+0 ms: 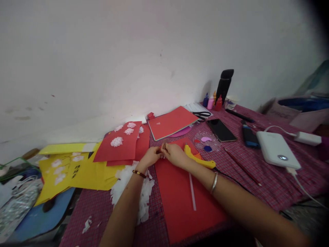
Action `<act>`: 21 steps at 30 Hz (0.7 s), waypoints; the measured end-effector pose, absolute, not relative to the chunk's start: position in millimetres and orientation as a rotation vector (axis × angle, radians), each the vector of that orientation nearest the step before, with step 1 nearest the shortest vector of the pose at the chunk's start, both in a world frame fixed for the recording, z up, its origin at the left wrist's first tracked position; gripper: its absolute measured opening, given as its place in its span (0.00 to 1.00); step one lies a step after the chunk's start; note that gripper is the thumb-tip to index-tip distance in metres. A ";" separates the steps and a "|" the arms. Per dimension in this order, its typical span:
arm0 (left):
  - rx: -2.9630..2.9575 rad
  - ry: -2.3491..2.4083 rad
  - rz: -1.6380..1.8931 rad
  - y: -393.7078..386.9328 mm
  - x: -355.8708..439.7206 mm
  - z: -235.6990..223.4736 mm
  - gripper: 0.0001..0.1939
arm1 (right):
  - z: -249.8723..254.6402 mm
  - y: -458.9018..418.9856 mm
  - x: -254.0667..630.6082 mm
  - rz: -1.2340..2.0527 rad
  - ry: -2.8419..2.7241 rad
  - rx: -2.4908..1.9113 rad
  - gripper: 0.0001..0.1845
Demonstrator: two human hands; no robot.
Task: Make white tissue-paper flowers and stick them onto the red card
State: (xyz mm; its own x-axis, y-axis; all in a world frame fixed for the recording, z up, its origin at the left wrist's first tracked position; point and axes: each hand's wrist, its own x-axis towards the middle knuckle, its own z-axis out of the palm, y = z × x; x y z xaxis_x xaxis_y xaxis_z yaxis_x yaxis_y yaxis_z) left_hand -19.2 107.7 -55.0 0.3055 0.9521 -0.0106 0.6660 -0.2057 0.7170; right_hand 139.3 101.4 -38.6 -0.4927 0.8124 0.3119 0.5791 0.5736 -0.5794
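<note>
Worktop: cloth-covered. On it, the large red sheet, used as landmark; its visible face carries no white clusters, so judged unfinished. Beyond it to the left, a red card bears white clusters, judged decorated. Left of the sheet, white paper pieces remain. Over its far part, left hand and right hand meet, fingers bunched; grip cannot be told. Glue gun: far right portion. Pale strip: on the sheet.
</note>
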 end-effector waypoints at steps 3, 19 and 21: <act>1.972 1.430 0.594 106.0 -18.5 -51.7 0.09 | -35.2 99.3 139.8 0.544 -2.239 -1.103 0.10; 1.820 1.457 0.853 68.9 -65.0 27.4 0.09 | -27.6 89.9 159.9 1.612 -1.595 -0.894 0.09; 1.845 1.484 0.754 55.3 -73.9 35.1 0.08 | -29.7 87.4 161.8 1.710 -1.627 -0.886 0.08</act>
